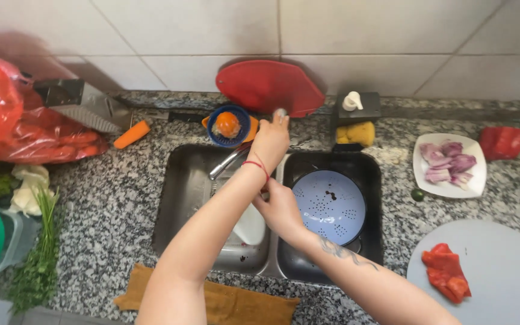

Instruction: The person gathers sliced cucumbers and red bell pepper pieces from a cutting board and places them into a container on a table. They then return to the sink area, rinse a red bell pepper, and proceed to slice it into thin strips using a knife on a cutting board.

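Faucet handle [280, 114] sits at the back edge of the double sink [176, 180], on the divider line, in front of the red cutting board [270, 86] leaning on the tiled wall.

Head view, the only one:
- Left hand [270, 141] reaches up over the divider, fingers closed around the handle; knob tip shows above the knuckles. Red string on that wrist.
- Right hand [280, 207] is lower, crossed under the left forearm, above the left basin. Fingers look curled near a white plate or bowl [250, 225], but the left arm hides the contact, so can't tell whether it grips it or how far open it is.
- Spout [229, 162] angles down-left into the left basin.
- Right basin holds a pale blue colander [330, 206], not touched.
- Counter: blue and orange citrus juicer [229, 125] just left of the handle, sponge [356, 133] in a dark holder to the right, plate of red onion [451, 166], red pepper pieces [446, 274] on a round grey board [501, 271], herbs [37, 259] and a red bag [13, 120] at left, brown cloth [224, 301] in front of the sink.

My read on doing it well: turn the handle gently, keep flow low. Keep the white dish directly under the spout, tilted into the basin, so spray stays off the counter and the juicer.
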